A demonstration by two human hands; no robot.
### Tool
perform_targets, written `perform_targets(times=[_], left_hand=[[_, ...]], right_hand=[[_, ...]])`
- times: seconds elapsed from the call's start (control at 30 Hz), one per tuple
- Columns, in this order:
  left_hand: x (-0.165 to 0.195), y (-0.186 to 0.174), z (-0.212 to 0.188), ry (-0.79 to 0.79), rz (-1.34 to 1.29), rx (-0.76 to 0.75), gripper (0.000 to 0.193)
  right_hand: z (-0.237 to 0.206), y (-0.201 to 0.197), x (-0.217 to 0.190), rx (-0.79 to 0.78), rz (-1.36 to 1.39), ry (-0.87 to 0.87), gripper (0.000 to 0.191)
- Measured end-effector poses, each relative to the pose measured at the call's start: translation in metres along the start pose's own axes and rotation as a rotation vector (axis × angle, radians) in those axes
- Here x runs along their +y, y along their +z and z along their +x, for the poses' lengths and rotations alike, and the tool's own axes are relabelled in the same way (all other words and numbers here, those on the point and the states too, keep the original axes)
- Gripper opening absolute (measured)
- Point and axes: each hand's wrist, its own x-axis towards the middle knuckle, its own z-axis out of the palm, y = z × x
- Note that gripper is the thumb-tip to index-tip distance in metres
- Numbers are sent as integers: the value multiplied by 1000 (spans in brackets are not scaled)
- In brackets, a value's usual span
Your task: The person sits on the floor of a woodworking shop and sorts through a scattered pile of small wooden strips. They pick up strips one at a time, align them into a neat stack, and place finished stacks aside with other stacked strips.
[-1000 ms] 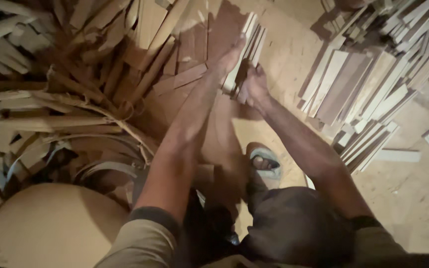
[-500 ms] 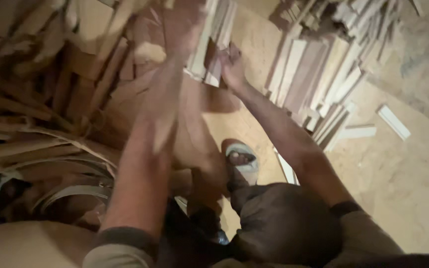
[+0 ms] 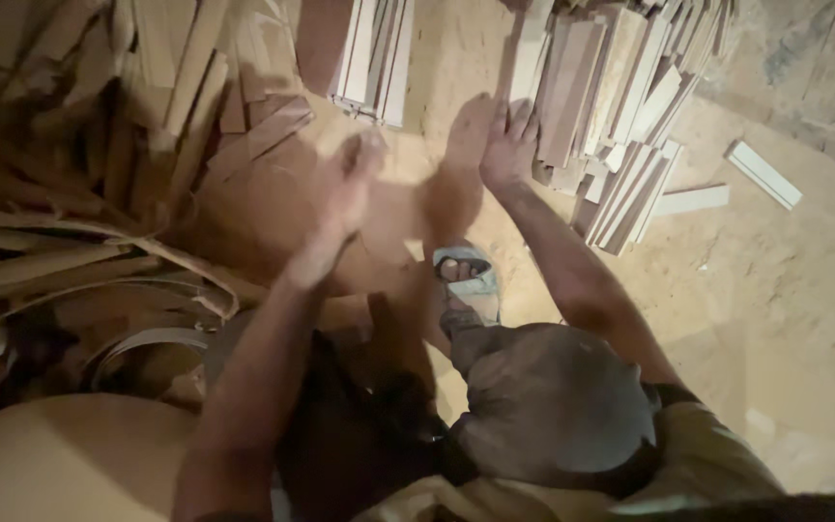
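Right hand (image 3: 506, 145) is flat, fingers spread and open, palm down against the near edge of the slat pile (image 3: 620, 106) on the right. It grips nothing; it just presses on the wood. Left hand (image 3: 345, 188) hangs in the air over the bare board floor (image 3: 785, 319), blurred, fingers loosely open as far as I can tell, holding nothing. Just beyond it lies a neat bundle (image 3: 371, 58) of pale strips, apart from both hands.

A sandal (image 3: 469, 280) sits planted between the two arms, knee (image 3: 548, 406) bent up below it. On the left, a tangle of scrap (image 3: 79, 193), dark offcuts and curled veneer, crowds in close to the left arm.

Risks, as I read it: that slat pile is loosely fanned, with ends sticking out at angles, so a push from the flat palm could slide the near slats off and scatter them. Bare fingers on rough-cut edges invite splinters. The left arm swings close to the curled scrap and could snag on it. Two loose slats (image 3: 727, 184) lie out on the floor, easy to tread on.
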Motion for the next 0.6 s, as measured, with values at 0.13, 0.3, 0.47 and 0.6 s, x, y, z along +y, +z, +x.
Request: perform_targets(times=[0.13,0.3,0.47,0.6], left_hand=[[-11,16,-44,43,-100,-24,54],[5,51,-108,-270,-219,-89,53],[26,75,-135,-49,-211,-322,50],[46,79,-124,116,121,-238,41]], right_hand=[[-21,1,3,14,149,-49,80],[-49,8,4,48,348,-141,70],[-57,5,18,-34,356,-108,43],[-1,-11,34,21,260,-133,26]])
